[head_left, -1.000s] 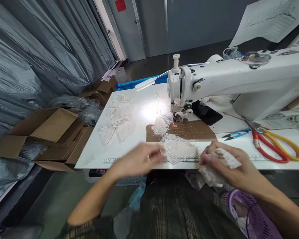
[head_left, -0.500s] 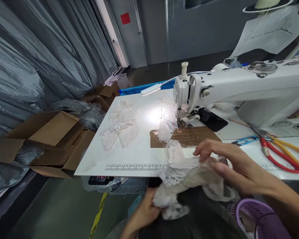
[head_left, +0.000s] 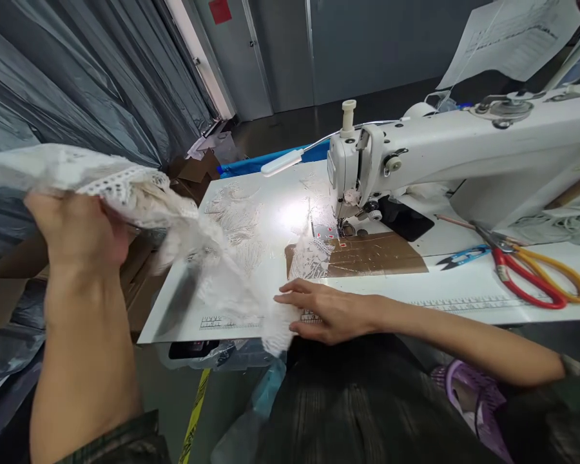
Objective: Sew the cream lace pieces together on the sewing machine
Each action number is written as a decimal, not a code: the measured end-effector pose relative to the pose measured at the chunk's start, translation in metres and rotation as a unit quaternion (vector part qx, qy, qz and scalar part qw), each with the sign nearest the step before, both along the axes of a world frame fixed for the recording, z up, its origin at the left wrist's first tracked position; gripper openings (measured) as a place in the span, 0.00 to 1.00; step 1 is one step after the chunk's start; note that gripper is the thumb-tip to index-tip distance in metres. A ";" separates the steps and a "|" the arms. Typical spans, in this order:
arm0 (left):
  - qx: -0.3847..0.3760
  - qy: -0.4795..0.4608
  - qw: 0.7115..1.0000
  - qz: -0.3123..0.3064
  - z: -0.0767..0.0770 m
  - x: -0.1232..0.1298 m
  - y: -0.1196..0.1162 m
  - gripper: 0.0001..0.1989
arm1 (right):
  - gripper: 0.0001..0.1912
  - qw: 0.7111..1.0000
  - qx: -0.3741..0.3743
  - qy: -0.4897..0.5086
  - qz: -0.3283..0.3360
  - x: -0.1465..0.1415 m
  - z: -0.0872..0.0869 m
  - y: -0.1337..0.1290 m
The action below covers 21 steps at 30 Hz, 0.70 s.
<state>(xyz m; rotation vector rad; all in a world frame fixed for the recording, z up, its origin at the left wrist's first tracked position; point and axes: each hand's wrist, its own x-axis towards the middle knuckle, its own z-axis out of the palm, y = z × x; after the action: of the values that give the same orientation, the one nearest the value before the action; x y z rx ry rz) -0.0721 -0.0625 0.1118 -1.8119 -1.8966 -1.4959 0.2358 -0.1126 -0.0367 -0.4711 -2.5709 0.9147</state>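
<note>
My left hand (head_left: 80, 225) is raised at the left, closed round a bunched white lace fabric (head_left: 222, 261). The fabric stretches from that hand down to the right across the table's front edge, and part of it is smeared by motion. My right hand (head_left: 331, 309) rests over the front of the table, its fingers stretched out and apart, the tips at the fabric's lower end. Beyond it a lace piece (head_left: 312, 258) lies on the brown plate (head_left: 372, 258) by the needle of the white sewing machine (head_left: 357, 167).
Other lace pieces (head_left: 234, 209) lie on the white table (head_left: 169, 316). Right of the machine are red-handled scissors (head_left: 517, 277), yellow-handled scissors (head_left: 568, 274) and blue snips (head_left: 464, 256). Cardboard boxes (head_left: 193, 180) stand at the left, a purple basket (head_left: 483, 399) below right.
My left hand has swung up and left from my lap, carrying the lace fabric away from the machine. My right hand has let go of the bunch and moved left with straightened fingers.
</note>
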 end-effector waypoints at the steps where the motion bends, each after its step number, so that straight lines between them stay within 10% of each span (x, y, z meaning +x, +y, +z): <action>1: -0.015 0.029 0.999 0.018 0.005 -0.003 0.007 0.18 | 0.27 1.000 0.009 0.011 -0.007 -0.001 0.001 0.003; 6: -0.239 0.241 0.939 -0.053 -0.017 0.000 0.001 0.24 | 0.20 0.986 0.127 0.010 -0.110 0.007 -0.014 0.037; 12: -0.319 0.169 0.883 -0.301 -0.080 0.072 -0.003 0.19 | 0.14 0.960 0.174 -0.104 -0.192 0.020 -0.024 0.035; 21: -0.374 0.137 0.876 -0.272 -0.126 0.137 0.022 0.22 | 0.15 0.941 0.188 -0.033 -0.278 0.110 -0.012 0.015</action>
<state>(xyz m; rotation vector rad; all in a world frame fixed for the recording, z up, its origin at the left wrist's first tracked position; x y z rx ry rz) 0.0652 -0.0410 -0.0143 -2.8870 -2.0656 -0.4905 0.3461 -0.0978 -0.0483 -1.0453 -2.3748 0.2075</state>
